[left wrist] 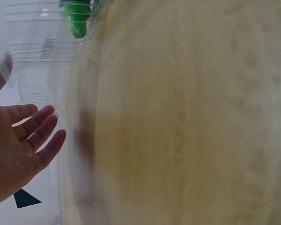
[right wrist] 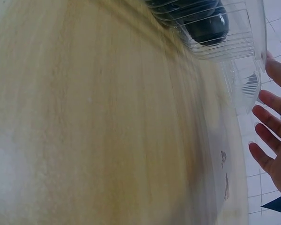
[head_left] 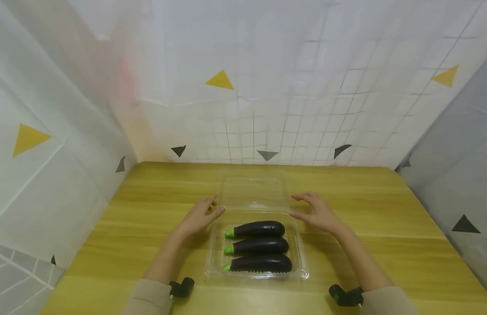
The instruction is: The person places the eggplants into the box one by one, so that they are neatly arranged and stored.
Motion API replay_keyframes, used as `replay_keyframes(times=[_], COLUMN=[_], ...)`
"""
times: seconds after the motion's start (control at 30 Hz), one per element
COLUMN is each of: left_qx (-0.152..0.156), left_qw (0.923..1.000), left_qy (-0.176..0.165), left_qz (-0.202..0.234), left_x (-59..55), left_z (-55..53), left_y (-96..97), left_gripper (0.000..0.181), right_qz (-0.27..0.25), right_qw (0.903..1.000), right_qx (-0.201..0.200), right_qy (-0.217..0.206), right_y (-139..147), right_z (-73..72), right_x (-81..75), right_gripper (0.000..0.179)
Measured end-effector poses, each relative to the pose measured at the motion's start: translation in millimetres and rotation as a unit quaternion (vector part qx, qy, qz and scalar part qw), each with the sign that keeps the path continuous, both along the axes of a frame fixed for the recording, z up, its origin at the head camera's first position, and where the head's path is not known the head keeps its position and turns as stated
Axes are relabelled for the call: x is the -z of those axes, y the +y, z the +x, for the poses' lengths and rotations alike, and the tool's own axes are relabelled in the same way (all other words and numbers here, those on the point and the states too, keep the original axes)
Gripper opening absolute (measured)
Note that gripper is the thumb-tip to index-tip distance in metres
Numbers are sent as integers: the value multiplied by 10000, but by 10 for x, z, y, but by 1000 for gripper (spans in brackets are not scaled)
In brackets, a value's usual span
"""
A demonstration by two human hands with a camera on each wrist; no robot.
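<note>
Three dark eggplants (head_left: 261,246) with green stem ends lie side by side in a clear plastic clamshell container (head_left: 300,249) on the table. Its hinged lid (head_left: 254,191) is folded back, away from the person. My left hand (head_left: 201,214) is at the left end of the hinge, thumb tip right by the edge and fingers spread loosely. Opposite it, my right hand (head_left: 316,213) has its thumb at the hinge's right end, with the fingers reaching along the lid's side. In the left wrist view a green stem end (left wrist: 77,18) shows through the container's ribbed wall.
The wooden table (head_left: 148,210) extends around the container. White sheeting (head_left: 180,52) with yellow and black triangles stands behind it and on both sides. Black devices (head_left: 182,288) are strapped at both wrists, by the beige sleeves (head_left: 146,297).
</note>
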State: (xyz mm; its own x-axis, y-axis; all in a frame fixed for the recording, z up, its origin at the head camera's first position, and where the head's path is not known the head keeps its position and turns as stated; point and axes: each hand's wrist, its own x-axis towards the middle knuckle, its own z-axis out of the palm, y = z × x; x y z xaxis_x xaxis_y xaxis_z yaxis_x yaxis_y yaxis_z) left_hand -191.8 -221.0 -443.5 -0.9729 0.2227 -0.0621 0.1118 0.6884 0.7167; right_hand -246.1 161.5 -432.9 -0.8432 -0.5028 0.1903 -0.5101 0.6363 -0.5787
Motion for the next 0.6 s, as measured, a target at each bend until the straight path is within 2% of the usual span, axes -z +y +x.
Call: replay_keyframes(times=[0.3, 0.5, 0.6], left_qx=[5, 25, 18], left_qw=[9988, 9971, 9952], left_qy=[98, 220, 385], left_qz=[478, 730, 899], left_x=[3, 0, -8], left_z=[-31, -49, -42], left_y=[-21, 0, 29], left_gripper=[75, 73, 70], right_qz=[-84, -578, -758], right_qw=[9974, 9925, 9902], right_qx=[68, -18, 118], right_qy=[-706, -1074, -1163], right_y=[-26, -31, -38], right_z=[-49, -54, -22], right_x=[10, 31, 18], right_gripper=[64, 65, 70])
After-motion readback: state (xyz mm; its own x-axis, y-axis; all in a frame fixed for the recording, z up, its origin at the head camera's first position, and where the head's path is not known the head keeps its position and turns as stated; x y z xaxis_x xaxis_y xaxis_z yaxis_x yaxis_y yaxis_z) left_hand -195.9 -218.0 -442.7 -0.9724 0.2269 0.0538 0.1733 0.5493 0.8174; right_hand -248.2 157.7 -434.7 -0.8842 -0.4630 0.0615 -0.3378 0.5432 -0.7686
